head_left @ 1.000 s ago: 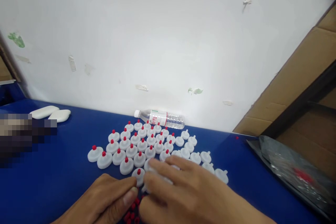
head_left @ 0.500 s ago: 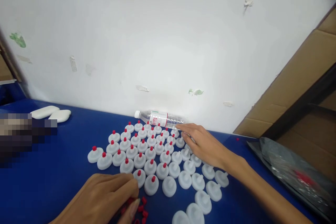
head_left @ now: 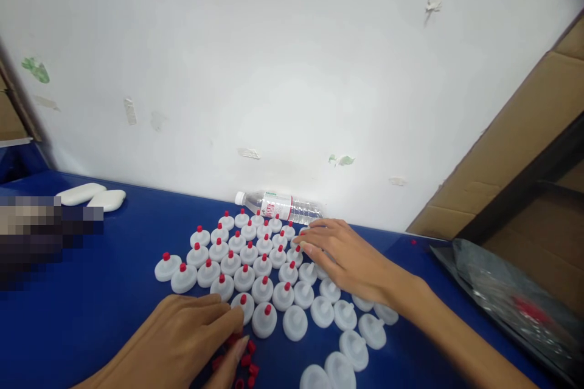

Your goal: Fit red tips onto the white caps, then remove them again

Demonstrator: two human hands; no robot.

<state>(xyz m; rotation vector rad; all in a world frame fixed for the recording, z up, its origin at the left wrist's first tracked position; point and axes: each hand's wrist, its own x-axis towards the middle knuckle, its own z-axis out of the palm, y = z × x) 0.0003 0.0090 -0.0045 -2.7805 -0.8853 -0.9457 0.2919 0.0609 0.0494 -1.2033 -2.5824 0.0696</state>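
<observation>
Under the right hand [head_left: 349, 258], seen from the head camera, lie the far white caps [head_left: 319, 310] of a packed cluster on the blue table [head_left: 91, 304]; its fingers are spread flat and loose, grasping nothing, fingertips touching caps just short of the water bottle [head_left: 278, 206] lying beyond them. Nearer the body, the left hand [head_left: 182, 340] rests with fingers curled over loose red plugs [head_left: 249, 364]; whether it pinches one cannot be told. Just beyond its fingertips stand caps already fitted with red tips [head_left: 243, 299], and plain ones sit to its right.
</observation>
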